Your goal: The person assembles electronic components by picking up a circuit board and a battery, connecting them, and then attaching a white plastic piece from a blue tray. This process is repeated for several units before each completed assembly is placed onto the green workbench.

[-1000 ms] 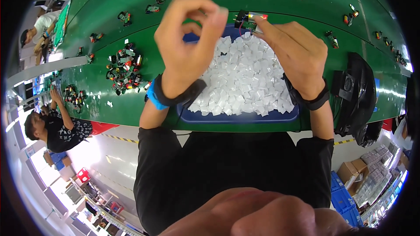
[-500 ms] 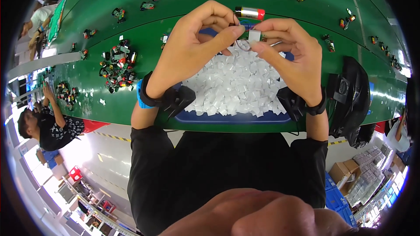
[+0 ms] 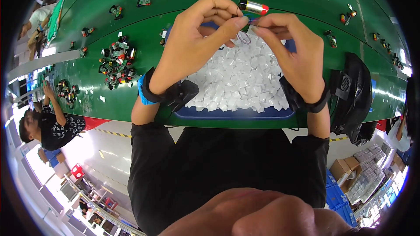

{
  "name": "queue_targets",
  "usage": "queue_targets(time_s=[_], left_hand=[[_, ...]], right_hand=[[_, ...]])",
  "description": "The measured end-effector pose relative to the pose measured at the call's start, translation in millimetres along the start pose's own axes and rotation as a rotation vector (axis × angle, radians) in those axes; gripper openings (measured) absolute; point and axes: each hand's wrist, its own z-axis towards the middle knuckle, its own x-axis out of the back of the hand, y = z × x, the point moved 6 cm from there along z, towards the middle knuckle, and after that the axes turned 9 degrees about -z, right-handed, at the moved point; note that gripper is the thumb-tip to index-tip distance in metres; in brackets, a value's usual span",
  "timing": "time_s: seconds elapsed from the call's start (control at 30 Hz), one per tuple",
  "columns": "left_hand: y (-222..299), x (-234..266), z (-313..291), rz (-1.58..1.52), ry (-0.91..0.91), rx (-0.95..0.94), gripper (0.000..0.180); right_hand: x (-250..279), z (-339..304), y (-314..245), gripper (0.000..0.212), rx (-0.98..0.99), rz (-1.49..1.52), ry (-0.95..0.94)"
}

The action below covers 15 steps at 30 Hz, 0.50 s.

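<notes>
Over the far part of a blue tray heaped with small white square pieces, my two hands meet around a small wired battery assembly. Its silver cylindrical battery, with a red end and a black end, lies beyond my fingertips. My left hand is closed, thumb and fingers pinching the assembly's thin wires, which loop down below. My right hand pinches the assembly's other side with thumb and forefinger. A bit of white shows under the right fingertips; the small circuit board is mostly hidden.
A pile of battery-and-board assemblies lies on the green table at left, with several more scattered along the far side. A black bag sits at right. Co-workers sit at the left and far right.
My right fingers have drawn closer together, and the white square and board seen between them are now mostly covered. The battery has shifted slightly right and farther away with my hands.
</notes>
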Motion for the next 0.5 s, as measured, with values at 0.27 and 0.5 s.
queue_targets(time_s=[0.27,0.5], left_hand=[[-1.6,4.7,-0.5,-0.057,0.020,-0.004,0.016],[4.8,1.8,-2.3,0.106,0.035,-0.153,0.013]], right_hand=[[2.1,0.1,-2.4,0.012,0.070,-0.041,-0.159],[10.9,6.4,13.2,0.020,-0.062,-0.016,-0.052]])
